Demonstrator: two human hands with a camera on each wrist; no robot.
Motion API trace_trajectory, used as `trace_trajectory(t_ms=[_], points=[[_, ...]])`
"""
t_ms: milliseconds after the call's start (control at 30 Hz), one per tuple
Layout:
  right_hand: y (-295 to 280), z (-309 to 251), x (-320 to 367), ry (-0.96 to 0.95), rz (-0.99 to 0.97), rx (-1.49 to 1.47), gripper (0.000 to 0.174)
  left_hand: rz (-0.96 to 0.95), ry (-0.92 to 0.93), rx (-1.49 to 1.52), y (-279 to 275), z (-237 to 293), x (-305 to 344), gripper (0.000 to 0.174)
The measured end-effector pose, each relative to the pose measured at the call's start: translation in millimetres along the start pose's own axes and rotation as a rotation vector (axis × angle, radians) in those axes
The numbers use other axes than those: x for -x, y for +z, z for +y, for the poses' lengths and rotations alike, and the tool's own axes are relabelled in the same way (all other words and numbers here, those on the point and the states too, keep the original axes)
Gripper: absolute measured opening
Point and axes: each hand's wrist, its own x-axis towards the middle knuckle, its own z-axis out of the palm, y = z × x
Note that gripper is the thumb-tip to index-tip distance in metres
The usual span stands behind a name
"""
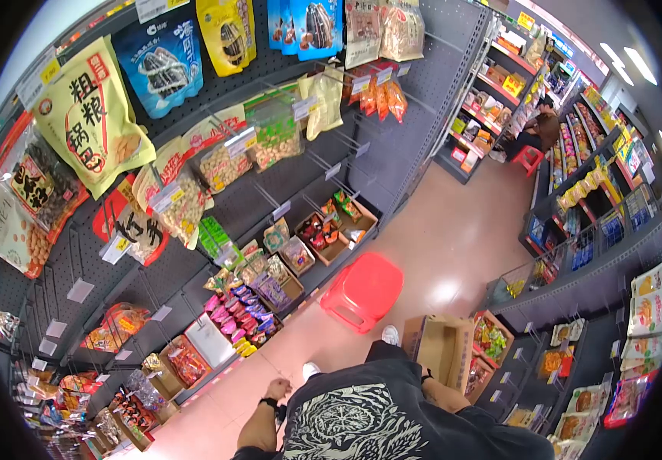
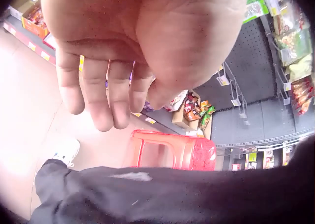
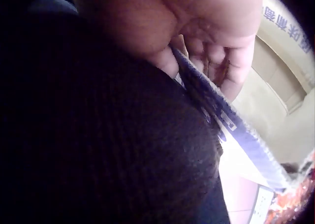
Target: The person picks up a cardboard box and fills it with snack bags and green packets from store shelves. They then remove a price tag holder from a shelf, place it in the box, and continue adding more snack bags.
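Observation:
My left hand (image 1: 277, 389) hangs in the air beside the body, its fingers (image 2: 101, 98) loosely extended and holding nothing. A red plastic stool (image 1: 365, 291) stands on the floor ahead of it, beyond the fingertips in the left wrist view. On the other side, my right hand (image 3: 216, 17) grips the upper edge of an open cardboard box (image 1: 446, 345), thumb on the outer face and fingers inside. Purple printing marks the box wall (image 3: 231, 125). In the head view the body mostly hides this hand.
Pegboard shelving at left carries hanging snack bags (image 1: 89, 115) and trays of wrapped sweets (image 1: 239, 310). A low shelf (image 1: 515, 368) with more packets stands at right, beside a box of green packets (image 1: 490, 337). Farther down the tiled aisle (image 1: 438, 230), a person (image 1: 542, 130) sits near another red stool (image 1: 528, 159).

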Motion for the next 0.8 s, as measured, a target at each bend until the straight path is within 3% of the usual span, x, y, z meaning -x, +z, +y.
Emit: trace_trajectory(t_ms=[67,233,400,433,500,567,600,633,733,800], points=[[-21,-10,-6,0.008,-0.038,0.059,0.038,-0.035,-0.036,-0.116,16,-29,-10,0.032],[-94,5,-50,-0.026,-0.213,0.285,0.036,0.019,-0.251,-0.119,60,-16,11,0.034],[-191,61,-124,-0.095,-0.386,0.431,0.033,0.280,-0.182,0.173,128,43,14,0.033],[-206,73,-145,-0.123,-0.417,0.445,0.033,0.312,-0.116,0.100,147,55,12,0.033],[-230,91,-187,-0.175,-0.468,0.510,0.032,0.202,-0.022,0.179,183,66,3,0.033],[-263,32,-187,-0.124,-0.457,0.767,0.038,0.210,0.034,0.245,213,74,2,0.033],[-273,1,-185,-0.059,-0.409,1.005,0.044,0.354,0.048,-0.021,224,102,19,0.035],[-281,1,-199,-0.102,-0.420,0.986,0.042,0.489,0.058,-0.295,232,124,35,0.038],[-302,-9,-231,0.031,-0.480,0.833,0.040,0.396,0.022,-0.094,239,115,33,0.038],[-306,-30,-238,-0.043,-0.434,0.809,0.042,0.349,-0.007,-0.013,239,105,34,0.038]])
